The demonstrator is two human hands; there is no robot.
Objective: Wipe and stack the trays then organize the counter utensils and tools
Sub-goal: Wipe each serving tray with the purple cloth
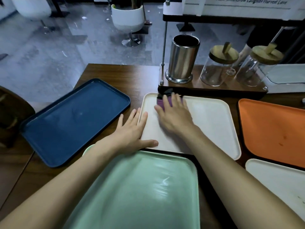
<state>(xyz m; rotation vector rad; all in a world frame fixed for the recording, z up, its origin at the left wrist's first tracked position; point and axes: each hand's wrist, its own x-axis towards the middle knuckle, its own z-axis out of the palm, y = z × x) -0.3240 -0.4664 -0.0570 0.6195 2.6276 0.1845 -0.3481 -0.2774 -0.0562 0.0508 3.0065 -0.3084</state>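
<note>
Our right hand (173, 117), flat and straight-fingered, presses a purple-and-black cloth (159, 103) at eleven o'clock on the cream rectangular plastic tray (212, 123); our left hand (132, 131), spread wide, rests on its nine o'clock rim.

wooden table (140, 76) | blue tray (74, 119), cream tray (211, 123), green tray (140, 187), orange tray (272, 129) — stand (231, 88)

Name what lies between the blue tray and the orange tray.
In the head view, the cream tray lies between them. The left hand rests on its left edge; the right hand presses a purple cloth onto it.
</note>
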